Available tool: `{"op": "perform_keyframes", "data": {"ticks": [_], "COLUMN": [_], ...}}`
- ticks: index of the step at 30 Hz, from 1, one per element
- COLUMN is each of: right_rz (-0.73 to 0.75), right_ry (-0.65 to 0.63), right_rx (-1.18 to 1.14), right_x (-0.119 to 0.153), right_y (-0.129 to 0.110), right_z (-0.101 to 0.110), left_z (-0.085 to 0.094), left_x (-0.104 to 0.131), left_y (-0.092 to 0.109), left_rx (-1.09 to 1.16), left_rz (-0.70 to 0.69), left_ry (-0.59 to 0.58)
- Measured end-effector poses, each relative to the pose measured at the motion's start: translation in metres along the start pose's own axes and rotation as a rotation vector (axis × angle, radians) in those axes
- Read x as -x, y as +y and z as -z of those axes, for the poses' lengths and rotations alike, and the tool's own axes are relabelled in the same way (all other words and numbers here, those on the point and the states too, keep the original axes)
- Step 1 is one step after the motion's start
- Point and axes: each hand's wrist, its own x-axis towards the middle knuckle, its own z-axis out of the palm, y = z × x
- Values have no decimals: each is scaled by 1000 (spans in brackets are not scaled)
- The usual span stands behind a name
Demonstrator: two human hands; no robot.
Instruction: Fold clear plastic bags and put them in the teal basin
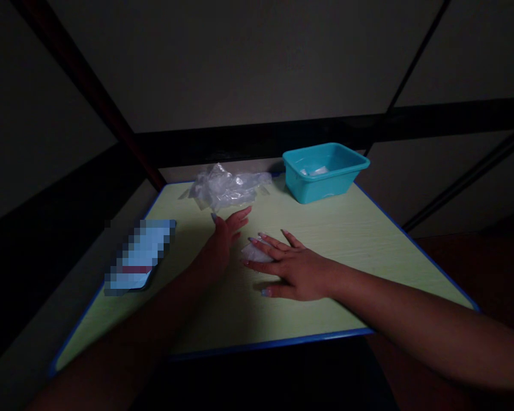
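Observation:
My right hand [297, 268] lies over a small clear plastic piece [257, 252], fingers spread and pressing on it against the table. Part of the plastic is hidden beneath the fingers, so I cannot tell whether it is a bag or a sheet. Just left of it, my left hand [227, 237] is turned on its side with the thumb up and the fingers stretched out, holding nothing that I can see. Beyond the left hand sits a loose heap of crumpled clear plastic bags [225, 188].
A turquoise plastic basin [321, 188] stands at the table's back right, with some clear plastic inside. On the left lies a flat, pixelated device like a phone [141, 251]. The pale green table [346, 240] has a blue edge, and a wall rises behind it.

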Motion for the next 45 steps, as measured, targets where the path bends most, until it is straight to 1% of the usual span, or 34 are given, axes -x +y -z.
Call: {"op": "perform_keyframes", "data": {"ticks": [2,5,10,14,17,19,21,24,26,28,30,33,36,38,40,42,43,45], "right_rz": [1,4,21,16,19,24,28,29,28,12,-21,-55,-45,-22,-2,9,15,35], "right_ry": [-4,-17,-12,-17,-9,2,10,17,21,26,23,-6,-23,-9,33,82,95,80], "right_rx": [-5,-14,-26,-19,-8,-7,-12,-9,-5,-1,2,0,-15,-30,-33,-26,-25,-32], "right_x": [0,1,1,2,2,2,2,3,3,4,5,5,4,5,7,12,15,21], "right_y": [0,0,2,2,2,2,2,2,3,3,3,4,7,10,12,12,11,7], "right_z": [0,1,1,1,0,-1,-2,-1,1,4,6,5,4,9,18,29,35,42], "left_z": [-4,-3,7,11,10,10,10,9,7,4,2,1,1,1,0,-2,-2,-3], "left_x": [0,0,-1,-1,-2,-3,-3,0,5,11,15,16,15,15,15,15,15,14], "left_y": [5,11,18,22,23,21,18,11,5,-1,-6,-11,-11,-8,-3,1,4,7], "left_rx": [156,262,262,286,300,267,171,-77,-268,-474,-684,-908,-1023,-1068,-1095,-1097,-1087,-1052], "left_rz": [97,174,251,338,319,246,125,-123,-283,-370,-366,-265,-168,-133,-119,-114,-114,-111], "left_ry": [-34,-31,45,26,0,6,51,120,91,20,-58,-177,-313,-387,-400,-376,-363,-354]}}
